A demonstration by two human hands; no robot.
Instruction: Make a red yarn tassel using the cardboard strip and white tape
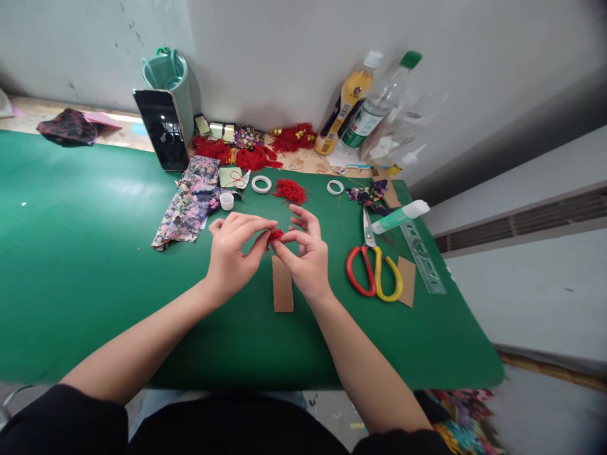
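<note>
Both hands meet over the middle of the green mat [95,253]. My left hand [232,253] and my right hand [306,253] pinch a small bundle of red thread [274,236] between their fingertips. Just below the hands a brown cardboard strip [282,284] lies flat on the mat. A loose heap of red thread [290,190] sits just beyond the hands.
Red-and-yellow scissors [372,268], a glue stick [401,216], a clear ruler [422,256] and a cardboard piece [406,281] lie to the right. Floral cloth [192,199], tape rings [261,184], a phone [161,129], bottles [348,104] and red tassels [256,158] stand behind.
</note>
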